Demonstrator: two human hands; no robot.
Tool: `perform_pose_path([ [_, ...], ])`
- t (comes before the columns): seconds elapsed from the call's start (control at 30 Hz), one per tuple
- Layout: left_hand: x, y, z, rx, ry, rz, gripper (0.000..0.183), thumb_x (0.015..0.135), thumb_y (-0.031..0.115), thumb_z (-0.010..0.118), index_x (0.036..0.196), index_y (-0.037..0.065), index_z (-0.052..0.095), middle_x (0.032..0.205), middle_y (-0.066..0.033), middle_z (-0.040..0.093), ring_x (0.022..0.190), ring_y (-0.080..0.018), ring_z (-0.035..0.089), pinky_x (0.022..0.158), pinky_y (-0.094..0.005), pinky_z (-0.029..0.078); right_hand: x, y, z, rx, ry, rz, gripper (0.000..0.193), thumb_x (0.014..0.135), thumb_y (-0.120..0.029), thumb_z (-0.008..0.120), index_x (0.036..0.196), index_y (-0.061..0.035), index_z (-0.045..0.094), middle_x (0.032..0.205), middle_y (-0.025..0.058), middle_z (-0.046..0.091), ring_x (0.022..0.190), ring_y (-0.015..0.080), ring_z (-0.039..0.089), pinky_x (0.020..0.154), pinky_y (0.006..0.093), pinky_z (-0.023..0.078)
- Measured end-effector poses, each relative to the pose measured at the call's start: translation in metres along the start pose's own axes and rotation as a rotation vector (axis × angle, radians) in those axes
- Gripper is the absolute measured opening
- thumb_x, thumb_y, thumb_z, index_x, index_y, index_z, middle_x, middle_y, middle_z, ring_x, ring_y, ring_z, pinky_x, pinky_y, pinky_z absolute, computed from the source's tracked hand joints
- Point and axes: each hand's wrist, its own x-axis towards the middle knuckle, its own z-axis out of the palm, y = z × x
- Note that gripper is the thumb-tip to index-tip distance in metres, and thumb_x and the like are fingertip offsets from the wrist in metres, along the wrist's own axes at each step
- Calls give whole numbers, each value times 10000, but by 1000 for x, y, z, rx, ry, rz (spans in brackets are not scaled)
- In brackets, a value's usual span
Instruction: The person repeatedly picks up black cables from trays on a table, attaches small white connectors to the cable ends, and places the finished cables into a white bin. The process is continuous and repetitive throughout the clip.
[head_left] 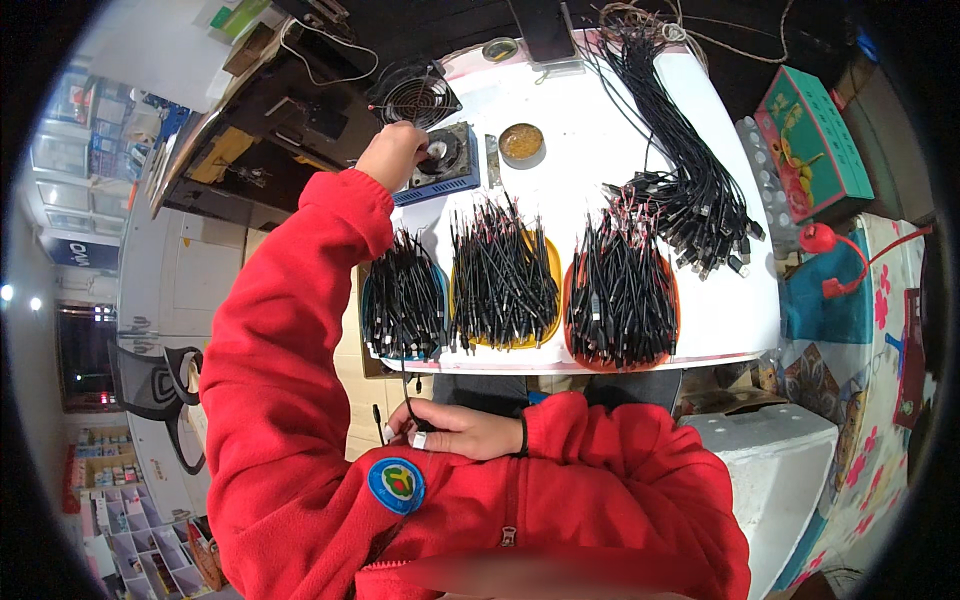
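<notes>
My left hand [393, 155] reaches to the far left of the white table, its fingers closed at the silvery centre of a small blue-based solder pot [446, 160]. Whatever those fingers pinch is hidden. Close to my chest, my right hand [455, 430] is closed around a black cable [407, 385], which runs up toward the table edge. Three trays heaped with short black cables line the near edge: a blue tray [443, 290], a yellow tray [553, 275] and an orange tray [674, 330]. Reddish wire ends stick up from several cables.
A round tin [521, 145] of brownish-yellow stuff stands right of the solder pot, and a black fan [418, 100] behind it. A long bundle of black cables [690, 150] drapes across the right side. Beyond lies a green box [812, 140]; a white foam box [765, 470] sits lower right.
</notes>
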Motion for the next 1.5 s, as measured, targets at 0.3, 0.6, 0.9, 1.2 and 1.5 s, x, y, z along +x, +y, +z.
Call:
perform_pose_path([
  [0.3, -16, 20, -29, -109, 202, -1, 102, 735, 57, 696, 808, 1, 653, 784, -186, 610, 776, -374, 609, 672, -425, 489, -8, 2, 16, -198, 60, 41, 244, 978, -234, 488, 1087, -15, 482, 1023, 61, 542, 1021, 139, 501, 902, 284, 401],
  [0.6, -163, 181, -155, -1702, 394, -41, 133, 914, 77, 583, 1015, -9, 579, 764, 0, 530, 557, -49, 400, 510, -194, 321, -64, -50, 59, -1073, 518, 317, 403, 920, -366, 553, 1109, -14, 504, 914, 213, 607, 847, 365, 608, 762, 430, 476],
  [0.9, -234, 361, -147, -1951, 206, 533, 321, 961, 116, 493, 1253, -9, 450, 1139, -156, 522, 843, -169, 533, 742, -265, 430, -118, -103, 203, -1369, 1078, -271, 348, 902, -247, 575, 1126, 2, 480, 915, 229, 588, 887, 433, 590, 733, 424, 481],
  [1.2, -218, 340, -97, -1757, -216, 238, 353, 909, 76, 537, 1248, -14, 495, 1174, -106, 579, 1074, -166, 560, 860, -272, 450, -295, -177, 354, -1711, 1707, 136, 231, 963, -187, 487, 1098, 0, 505, 785, 71, 548, 668, 171, 527, 614, 276, 410],
  [1.5, -253, 216, -16, -1470, -262, -197, 165, 894, 44, 547, 1031, -23, 610, 926, -65, 648, 761, -92, 555, 679, -212, 423, -483, -11, 143, -1264, 1500, 1342, 234, 878, -191, 488, 916, 22, 579, 852, 277, 621, 855, 436, 600, 776, 485, 463],
])
